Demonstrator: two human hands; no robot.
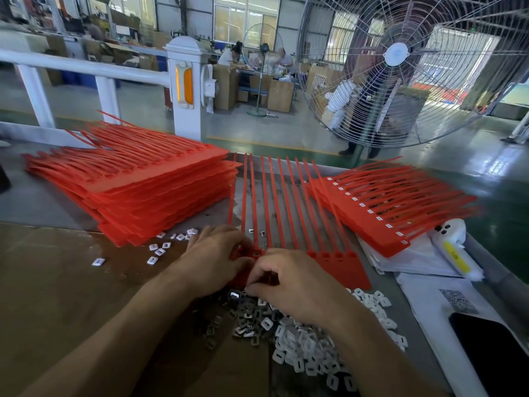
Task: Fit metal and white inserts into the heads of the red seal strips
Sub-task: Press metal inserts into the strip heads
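Two hands are working at the flat red comb of joined plastic seal strips (289, 213) on the counter (57, 282): left hand (214, 259) gripping its head row, right hand (289, 282) pinching there, insert hidden. Advisable: seat squarely, drawing from the grey metal inserts (243, 319) and white plastic inserts (309, 348) just nearer than the comb.

A joined row of red seal strips (286, 207) lies flat on the table, tails fanning away and heads toward the person — the leftmost heads are hidden under the hands. Nearer lies a loose heap of dark metal inserts (243, 322), with a heap of white inserts (309, 348) touching it on the right. A tall stack of strips (148, 184) sits at left; a lower stack (392, 207) (white inserts showing in its heads) lies at right.
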